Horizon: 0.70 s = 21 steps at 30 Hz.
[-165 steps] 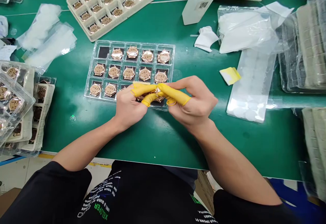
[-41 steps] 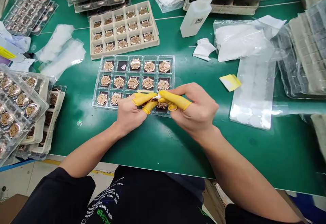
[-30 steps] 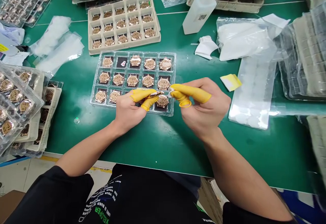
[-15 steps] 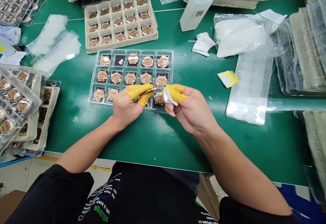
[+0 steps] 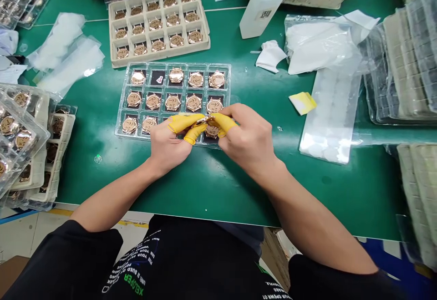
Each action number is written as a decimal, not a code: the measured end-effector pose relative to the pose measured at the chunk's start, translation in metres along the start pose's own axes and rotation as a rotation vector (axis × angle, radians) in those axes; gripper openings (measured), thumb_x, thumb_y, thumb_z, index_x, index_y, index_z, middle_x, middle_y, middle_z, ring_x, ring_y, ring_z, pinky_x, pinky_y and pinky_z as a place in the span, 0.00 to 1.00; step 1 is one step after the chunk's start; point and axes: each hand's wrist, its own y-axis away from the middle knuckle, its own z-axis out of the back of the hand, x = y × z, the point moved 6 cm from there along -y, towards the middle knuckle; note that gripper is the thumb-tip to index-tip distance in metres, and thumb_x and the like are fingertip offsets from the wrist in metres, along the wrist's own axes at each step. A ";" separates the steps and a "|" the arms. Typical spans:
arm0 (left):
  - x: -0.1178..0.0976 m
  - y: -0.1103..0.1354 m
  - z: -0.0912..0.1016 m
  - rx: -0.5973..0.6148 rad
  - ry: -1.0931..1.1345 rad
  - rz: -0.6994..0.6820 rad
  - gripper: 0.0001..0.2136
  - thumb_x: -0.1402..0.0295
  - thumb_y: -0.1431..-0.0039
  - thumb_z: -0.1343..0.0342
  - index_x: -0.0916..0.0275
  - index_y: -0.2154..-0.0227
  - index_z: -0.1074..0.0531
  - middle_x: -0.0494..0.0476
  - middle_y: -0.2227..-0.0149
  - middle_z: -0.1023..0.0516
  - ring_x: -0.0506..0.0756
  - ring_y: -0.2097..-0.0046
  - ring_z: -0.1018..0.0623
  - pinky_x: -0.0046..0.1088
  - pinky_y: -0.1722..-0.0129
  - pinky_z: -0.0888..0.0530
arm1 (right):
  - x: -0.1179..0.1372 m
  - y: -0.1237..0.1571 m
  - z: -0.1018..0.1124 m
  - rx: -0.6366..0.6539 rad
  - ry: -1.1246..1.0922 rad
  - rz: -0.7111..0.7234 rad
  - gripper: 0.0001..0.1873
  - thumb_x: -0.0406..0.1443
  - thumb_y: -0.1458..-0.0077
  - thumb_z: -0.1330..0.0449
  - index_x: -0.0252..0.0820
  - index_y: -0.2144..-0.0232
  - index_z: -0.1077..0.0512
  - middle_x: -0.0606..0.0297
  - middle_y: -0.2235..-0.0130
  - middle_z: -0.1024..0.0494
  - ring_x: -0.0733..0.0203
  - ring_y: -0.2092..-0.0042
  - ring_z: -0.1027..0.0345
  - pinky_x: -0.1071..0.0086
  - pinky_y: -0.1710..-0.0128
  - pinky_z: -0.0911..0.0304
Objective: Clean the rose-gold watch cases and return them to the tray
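Watch case (image 5: 203, 121) edge-on, long axis rising rightward, pinched in left hand (image 5: 172, 143), right hand (image 5: 248, 139) touching, grip unclear

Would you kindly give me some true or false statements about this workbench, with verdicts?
The left hand pinches a gold-toned watch case. True.
Blue gloves cover the fingers. False: yellow finger cots do.
The beige tray lies beyond the clear plastic tray. True.
Every compartment in the clear plastic tray's far row holds a watch case. False: the second from left shows a pink-and-white item.
The plastic bottle is right of the beige tray. True.
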 end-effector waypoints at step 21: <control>-0.015 -0.004 0.002 0.073 -0.285 -0.170 0.09 0.72 0.37 0.35 0.57 0.55 0.15 0.54 0.59 0.12 0.53 0.59 0.14 0.30 0.55 0.18 | 0.008 0.000 0.005 -0.190 -0.043 0.003 0.19 0.21 0.49 0.45 0.44 0.62 0.22 0.66 0.68 0.21 0.64 0.67 0.26 0.69 0.71 0.34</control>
